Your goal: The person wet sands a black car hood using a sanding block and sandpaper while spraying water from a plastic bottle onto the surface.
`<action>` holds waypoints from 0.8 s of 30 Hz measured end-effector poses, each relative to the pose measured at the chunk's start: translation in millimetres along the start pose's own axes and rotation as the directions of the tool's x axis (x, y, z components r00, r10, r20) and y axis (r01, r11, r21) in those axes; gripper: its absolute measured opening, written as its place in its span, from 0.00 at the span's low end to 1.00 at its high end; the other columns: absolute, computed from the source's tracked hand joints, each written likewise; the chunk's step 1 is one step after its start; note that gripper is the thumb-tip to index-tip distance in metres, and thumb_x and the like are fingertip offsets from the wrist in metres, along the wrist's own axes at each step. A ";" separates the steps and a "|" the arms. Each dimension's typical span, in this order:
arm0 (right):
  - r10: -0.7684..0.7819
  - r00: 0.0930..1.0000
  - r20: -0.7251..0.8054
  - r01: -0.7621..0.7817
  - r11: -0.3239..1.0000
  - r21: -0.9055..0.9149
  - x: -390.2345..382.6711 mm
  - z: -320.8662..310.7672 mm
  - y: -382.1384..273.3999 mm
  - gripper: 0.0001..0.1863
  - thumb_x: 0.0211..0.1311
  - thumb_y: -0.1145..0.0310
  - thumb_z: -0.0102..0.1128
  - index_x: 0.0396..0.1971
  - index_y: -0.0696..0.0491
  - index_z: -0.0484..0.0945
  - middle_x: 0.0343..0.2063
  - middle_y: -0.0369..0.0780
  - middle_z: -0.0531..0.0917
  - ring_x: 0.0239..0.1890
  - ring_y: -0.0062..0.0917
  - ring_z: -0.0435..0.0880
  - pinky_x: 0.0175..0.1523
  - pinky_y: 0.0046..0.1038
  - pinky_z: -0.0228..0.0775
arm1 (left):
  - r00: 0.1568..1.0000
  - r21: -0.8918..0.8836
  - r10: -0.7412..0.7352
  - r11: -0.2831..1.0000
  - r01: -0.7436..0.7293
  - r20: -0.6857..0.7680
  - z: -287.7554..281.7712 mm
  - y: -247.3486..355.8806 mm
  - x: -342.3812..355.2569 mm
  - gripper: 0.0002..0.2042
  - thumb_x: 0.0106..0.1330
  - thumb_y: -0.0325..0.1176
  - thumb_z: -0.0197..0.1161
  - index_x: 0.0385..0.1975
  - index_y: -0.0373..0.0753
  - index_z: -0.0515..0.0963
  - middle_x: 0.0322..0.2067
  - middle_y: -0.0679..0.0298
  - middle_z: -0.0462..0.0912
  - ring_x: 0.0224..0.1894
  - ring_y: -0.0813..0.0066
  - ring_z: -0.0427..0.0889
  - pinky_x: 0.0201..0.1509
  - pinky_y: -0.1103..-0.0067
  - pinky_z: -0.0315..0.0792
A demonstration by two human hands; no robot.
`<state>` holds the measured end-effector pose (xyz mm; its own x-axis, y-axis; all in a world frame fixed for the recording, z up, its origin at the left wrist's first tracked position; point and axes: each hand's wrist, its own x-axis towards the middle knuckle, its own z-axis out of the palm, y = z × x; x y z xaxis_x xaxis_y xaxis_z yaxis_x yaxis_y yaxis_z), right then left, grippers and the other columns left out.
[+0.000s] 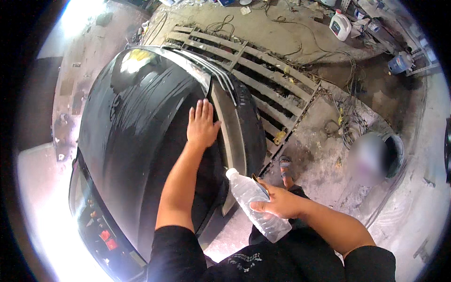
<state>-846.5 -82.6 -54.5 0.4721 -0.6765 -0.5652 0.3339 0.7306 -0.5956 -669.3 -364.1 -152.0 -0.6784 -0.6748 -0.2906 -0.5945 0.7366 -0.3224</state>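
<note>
My left hand point(203, 124) lies flat on the black car hood point(141, 122), close to its edge beside the headlight point(230, 127). Its fingers are stretched out and point toward the front of the car. Wet-looking streaks run over the far part of the hood. In my right hand point(282, 203) is a clear plastic bottle point(246, 192), tilted with its white cap toward the headlight. A thin dark piece with a yellowish edge point(260, 182) shows by the right fingers; what it is I cannot make out.
A slatted floor grate point(268, 80) lies beyond the car's front. Cables point(345, 127) and a round bucket-like container point(394, 152) are at the right. A white jug point(339, 26) stands at the far right, with a blue-labelled container point(400, 63) nearer the wall. My sandalled foot point(285, 171) is on the floor.
</note>
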 end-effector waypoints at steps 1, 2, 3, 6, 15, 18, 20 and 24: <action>0.054 0.998 0.020 -0.054 0.999 0.003 -3.2 -0.1 -3.1 0.44 0.64 0.57 0.65 0.72 0.54 0.49 0.54 0.44 0.78 0.51 0.25 0.77 0.57 0.28 0.69 | 1.000 -0.005 -0.003 1.000 0.003 0.005 -2.1 10.3 -24.4 0.35 0.72 0.54 0.43 0.71 0.35 0.52 0.73 0.55 0.49 0.76 0.58 0.43 0.76 0.59 0.39; 0.107 0.993 0.044 -0.107 0.994 0.000 -6.7 3.2 -4.4 0.44 0.64 0.58 0.64 0.72 0.53 0.49 0.52 0.43 0.79 0.49 0.24 0.78 0.55 0.28 0.71 | 1.000 -0.009 -0.013 1.000 0.013 0.010 -4.3 18.1 -51.1 0.35 0.72 0.55 0.43 0.71 0.35 0.52 0.73 0.55 0.49 0.76 0.59 0.43 0.76 0.58 0.38; 0.084 0.996 0.043 -0.086 0.996 0.039 -9.7 9.8 -2.6 0.42 0.64 0.59 0.64 0.72 0.53 0.51 0.47 0.41 0.82 0.44 0.23 0.80 0.48 0.27 0.74 | 1.000 -0.029 -0.012 1.000 0.012 0.007 -5.0 23.8 -78.4 0.35 0.72 0.54 0.44 0.71 0.35 0.53 0.73 0.55 0.49 0.76 0.59 0.43 0.76 0.57 0.37; 0.049 0.997 0.065 -0.048 0.999 -0.016 -6.1 19.0 23.2 0.40 0.65 0.60 0.64 0.70 0.53 0.54 0.46 0.40 0.82 0.44 0.22 0.80 0.46 0.28 0.75 | 0.999 -0.138 -0.019 0.990 0.014 -0.034 -1.6 38.9 -143.7 0.35 0.69 0.52 0.49 0.70 0.35 0.57 0.73 0.57 0.50 0.76 0.61 0.43 0.77 0.59 0.35; 0.074 0.992 0.102 -0.058 0.986 -0.156 -10.7 113.2 56.1 0.34 0.65 0.66 0.63 0.68 0.53 0.58 0.48 0.39 0.79 0.45 0.21 0.77 0.51 0.27 0.72 | 0.947 -0.287 -0.318 0.912 0.291 -0.048 17.0 45.0 -323.4 0.32 0.69 0.50 0.51 0.69 0.39 0.60 0.73 0.62 0.52 0.76 0.66 0.46 0.76 0.62 0.40; 0.107 0.981 0.164 -0.085 0.987 -0.140 -5.5 150.5 85.7 0.33 0.66 0.68 0.62 0.68 0.52 0.59 0.47 0.37 0.79 0.46 0.21 0.77 0.51 0.28 0.72 | 0.871 -0.309 -0.491 0.833 0.459 -0.030 32.1 43.4 -395.4 0.34 0.68 0.53 0.52 0.70 0.40 0.59 0.73 0.63 0.52 0.76 0.67 0.45 0.76 0.61 0.40; 0.133 0.973 0.190 -0.098 0.978 -0.182 -6.3 177.1 100.1 0.32 0.66 0.69 0.61 0.67 0.52 0.59 0.47 0.37 0.79 0.46 0.21 0.77 0.51 0.28 0.72 | 0.794 -0.324 -0.604 0.739 0.590 0.067 41.7 42.5 -447.8 0.35 0.66 0.51 0.56 0.70 0.40 0.58 0.74 0.63 0.50 0.77 0.65 0.43 0.76 0.61 0.40; 0.246 0.934 0.258 -0.181 0.951 -0.250 -3.8 246.4 109.3 0.32 0.67 0.67 0.61 0.68 0.49 0.59 0.48 0.37 0.78 0.47 0.21 0.77 0.52 0.27 0.72 | 0.589 -0.332 -0.805 0.540 0.774 0.065 84.1 36.7 -579.0 0.38 0.65 0.51 0.56 0.71 0.36 0.54 0.74 0.54 0.45 0.77 0.53 0.38 0.77 0.60 0.36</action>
<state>-610.8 22.6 23.2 0.7339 -0.4284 -0.5271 0.0278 0.7943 -0.6069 -262.0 49.8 -71.4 0.1068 -0.9938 0.0299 -0.9890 -0.1092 -0.1001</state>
